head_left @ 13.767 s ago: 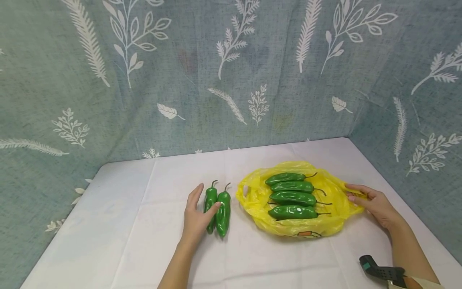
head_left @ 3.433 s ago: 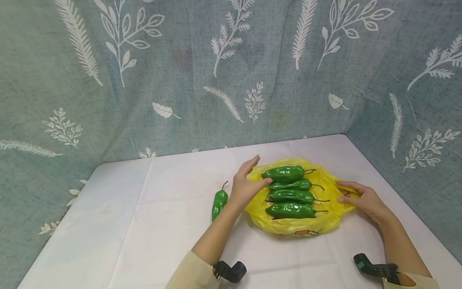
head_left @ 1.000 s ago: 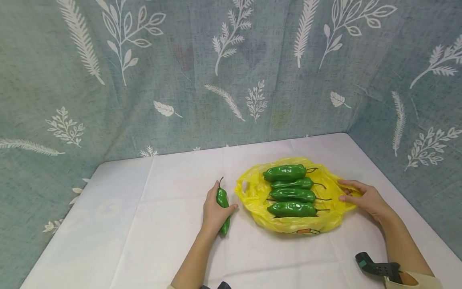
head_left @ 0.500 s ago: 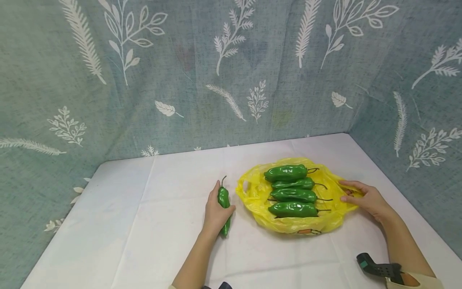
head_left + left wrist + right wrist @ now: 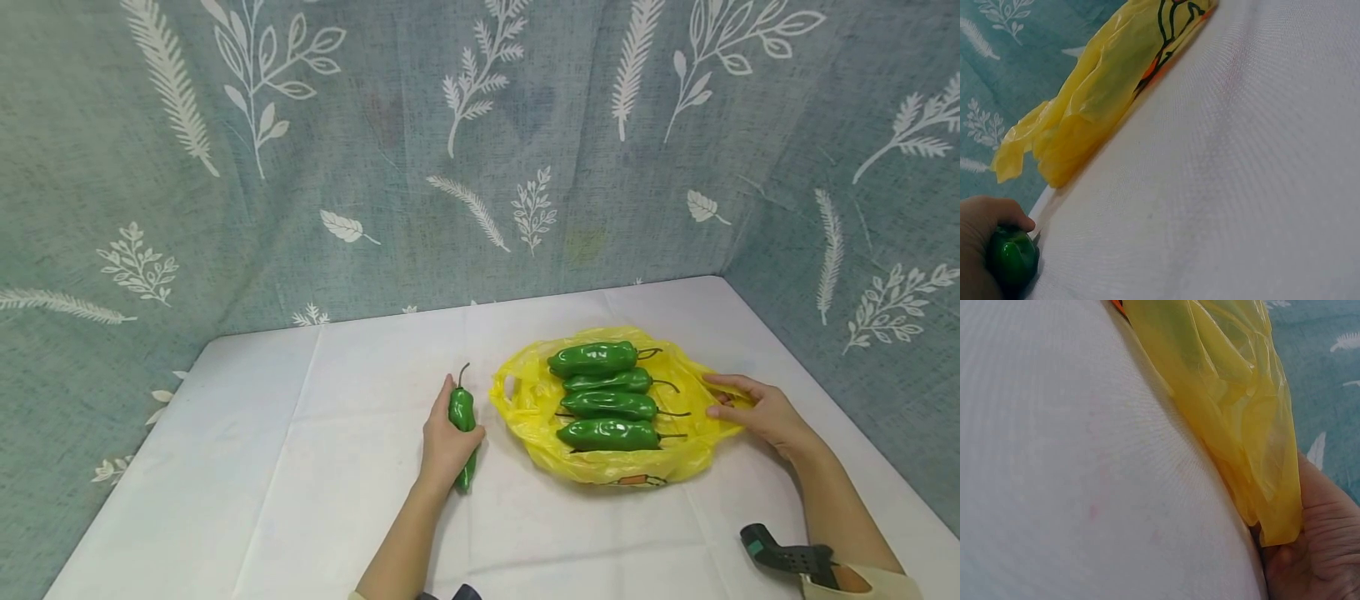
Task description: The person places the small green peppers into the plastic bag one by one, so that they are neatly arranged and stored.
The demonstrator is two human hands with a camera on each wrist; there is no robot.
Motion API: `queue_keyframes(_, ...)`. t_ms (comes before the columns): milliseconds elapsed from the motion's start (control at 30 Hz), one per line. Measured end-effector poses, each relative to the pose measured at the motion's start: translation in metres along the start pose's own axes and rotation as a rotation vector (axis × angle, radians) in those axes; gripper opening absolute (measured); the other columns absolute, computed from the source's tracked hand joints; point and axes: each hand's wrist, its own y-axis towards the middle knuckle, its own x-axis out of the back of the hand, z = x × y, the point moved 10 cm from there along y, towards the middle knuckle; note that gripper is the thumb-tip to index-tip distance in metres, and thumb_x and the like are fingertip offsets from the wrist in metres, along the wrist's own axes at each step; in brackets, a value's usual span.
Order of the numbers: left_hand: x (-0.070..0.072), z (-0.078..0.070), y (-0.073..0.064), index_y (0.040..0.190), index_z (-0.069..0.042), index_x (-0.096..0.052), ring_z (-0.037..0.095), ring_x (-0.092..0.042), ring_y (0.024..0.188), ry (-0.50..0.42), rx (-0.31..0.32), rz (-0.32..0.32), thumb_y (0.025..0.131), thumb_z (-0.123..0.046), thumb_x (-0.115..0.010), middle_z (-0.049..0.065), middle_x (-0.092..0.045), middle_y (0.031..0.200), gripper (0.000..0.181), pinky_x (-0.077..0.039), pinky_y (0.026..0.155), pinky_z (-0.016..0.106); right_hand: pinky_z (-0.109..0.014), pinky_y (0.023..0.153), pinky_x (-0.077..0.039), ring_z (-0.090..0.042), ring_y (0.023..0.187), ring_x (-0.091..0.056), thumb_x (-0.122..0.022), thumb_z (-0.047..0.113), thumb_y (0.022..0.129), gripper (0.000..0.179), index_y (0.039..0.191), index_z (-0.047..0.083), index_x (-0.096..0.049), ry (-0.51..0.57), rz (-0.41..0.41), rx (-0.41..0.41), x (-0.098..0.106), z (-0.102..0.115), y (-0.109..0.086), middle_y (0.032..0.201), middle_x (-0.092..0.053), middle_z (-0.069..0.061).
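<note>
My left hand (image 5: pixel 446 443) grips a glossy green chili pepper (image 5: pixel 462 408) left of the bag, thumb across its near side and fingers along the far side. The pepper's curved stem points away from me. In the left wrist view its rounded end (image 5: pixel 1012 261) shows under the thumb. My right hand (image 5: pixel 772 421) holds the right handle end of a yellow plastic bag (image 5: pixel 536 442), thumb and fingers on the film; the right wrist view shows the gathered yellow film (image 5: pixel 1272 462) at that hand. Inside the spread bag several green peppers (image 5: pixel 609 406) lie in a stack of rows, stems to the right.
A white cloth (image 5: pixel 360 500) covers the table. Behind it and at the sides hangs a grey-green curtain (image 5: pixel 375 208) with white leaf prints. A dark wrist camera (image 5: pixel 787 553) sits on the right forearm near the table's front.
Earlier two peppers lay left of the bag; one now rests on the far row inside it. My left hand went from the bag back to the remaining pepper and now grips it.
</note>
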Motion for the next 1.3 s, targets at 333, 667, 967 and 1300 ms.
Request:
queue_keyframes(333, 0.004, -0.003, 0.0, 0.151, -0.006, -0.021, 0.03, -0.054, 0.114, 0.0, -0.012, -0.029, 0.073, -0.005, -0.069, 0.011, -0.044, 0.144, 0.091, -0.051, 0.088, 0.044, -0.002, 0.078, -0.034, -0.005, 0.111, -0.039, -0.071, 0.034, 0.084, 0.067, 0.135, -0.003, -0.048, -0.01, -0.007, 0.001, 0.002, 0.002, 0.001, 0.128, -0.05, 0.003)
queue_keyframes(667, 0.006, -0.009, 0.001, 0.151, -0.01, -0.021, 0.035, -0.051, 0.117, -0.011, 0.008, -0.024, 0.076, -0.013, -0.074, 0.019, -0.041, 0.143, 0.092, -0.049, 0.091, 0.048, -0.001, 0.078, -0.034, 0.004, 0.106, -0.036, -0.071, 0.034, 0.084, 0.067, 0.134, -0.003, -0.048, -0.011, -0.012, 0.005, 0.003, 0.001, 0.002, 0.125, -0.049, 0.009)
queue_keyframes(967, 0.007, -0.019, 0.002, 0.15, -0.018, -0.028, 0.034, -0.05, 0.119, -0.037, -0.005, -0.023, 0.073, -0.01, -0.077, 0.014, -0.041, 0.145, 0.091, -0.047, 0.094, 0.049, -0.002, 0.078, -0.033, -0.01, 0.115, -0.039, -0.071, 0.035, 0.084, 0.067, 0.135, -0.001, -0.048, -0.014, -0.005, -0.006, 0.001, -0.002, 0.002, 0.132, -0.049, -0.005)
queue_keyframes(1300, 0.007, -0.031, 0.005, 0.148, -0.016, -0.034, 0.028, -0.05, 0.12, -0.109, -0.022, 0.009, 0.075, -0.013, -0.077, 0.002, -0.048, 0.142, 0.084, -0.045, 0.097, 0.047, -0.001, 0.079, -0.035, 0.003, 0.107, -0.037, -0.072, 0.034, 0.084, 0.066, 0.134, -0.003, -0.048, 0.011, -0.01, 0.008, 0.001, -0.002, 0.001, 0.121, -0.047, 0.017)
